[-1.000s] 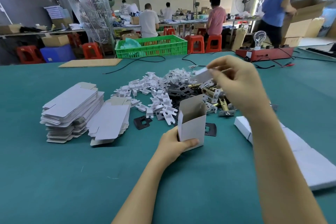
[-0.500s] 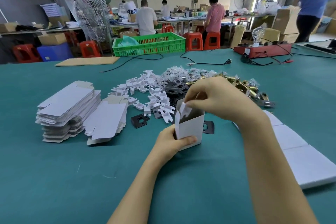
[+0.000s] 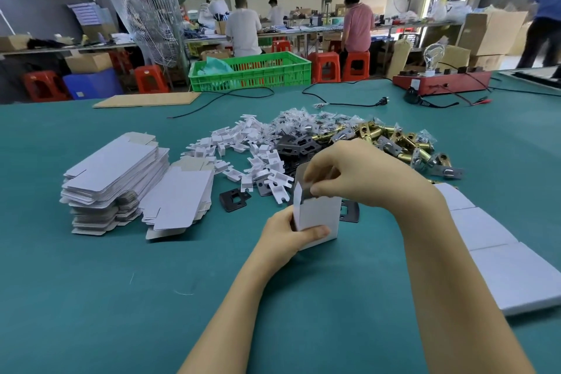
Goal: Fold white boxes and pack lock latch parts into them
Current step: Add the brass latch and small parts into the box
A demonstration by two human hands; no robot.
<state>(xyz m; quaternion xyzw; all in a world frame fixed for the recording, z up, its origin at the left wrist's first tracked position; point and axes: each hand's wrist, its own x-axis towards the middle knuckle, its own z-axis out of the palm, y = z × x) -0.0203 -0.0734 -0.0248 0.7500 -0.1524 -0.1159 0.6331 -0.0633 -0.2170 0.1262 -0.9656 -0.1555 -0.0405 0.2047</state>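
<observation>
The upright white cardboard box [image 3: 318, 217] is gripped by the left hand [image 3: 287, 232] on the green desk [image 3: 91, 297]. The right hand [image 3: 361, 174], fingers pinched, is held at its open mouth; what is pinched cannot be told. A loosened grip could tip the box. Its contents are hidden.

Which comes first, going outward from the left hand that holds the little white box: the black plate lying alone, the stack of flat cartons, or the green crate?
From the left hand, in the head view:
1. Black plate, just up and left of it on the green table.
2. Stack of flat cartons, farther out to the left.
3. Green crate, far back at the table's far edge.
</observation>
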